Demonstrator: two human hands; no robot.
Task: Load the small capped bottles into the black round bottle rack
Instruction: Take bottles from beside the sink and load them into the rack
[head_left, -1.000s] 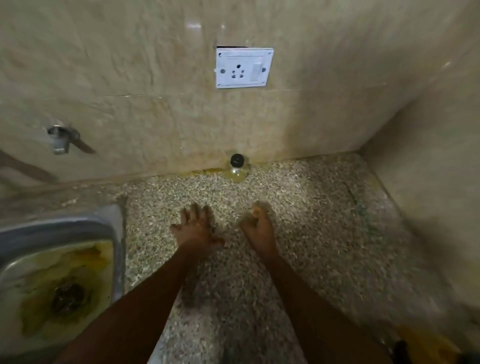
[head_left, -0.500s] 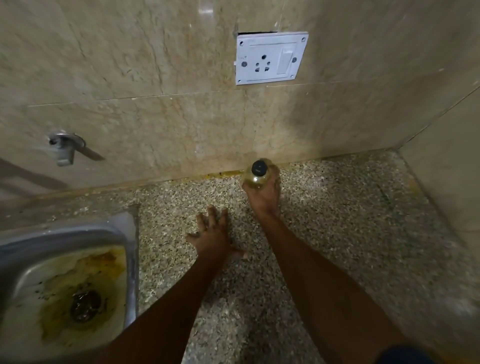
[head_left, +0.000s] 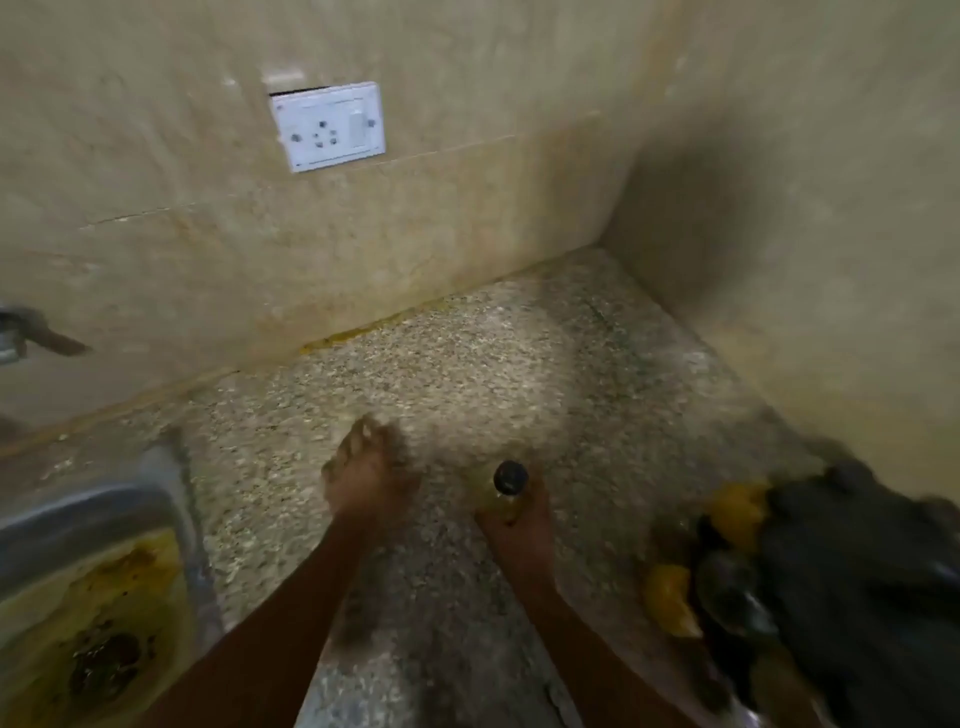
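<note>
Gripping capped bottle (head_left: 500, 493), right hand (head_left: 519, 535), rack (head_left: 831, 561) seemingly near

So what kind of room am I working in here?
Most likely a kitchen or utility counter: a speckled stone countertop set in a tiled corner, a stained steel sink at the left, and a white wall socket above.

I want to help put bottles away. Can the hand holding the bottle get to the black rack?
Probably yes. The right hand grips the bottle, and only bare counter lies between it and the blurred black rack beside it.
</note>
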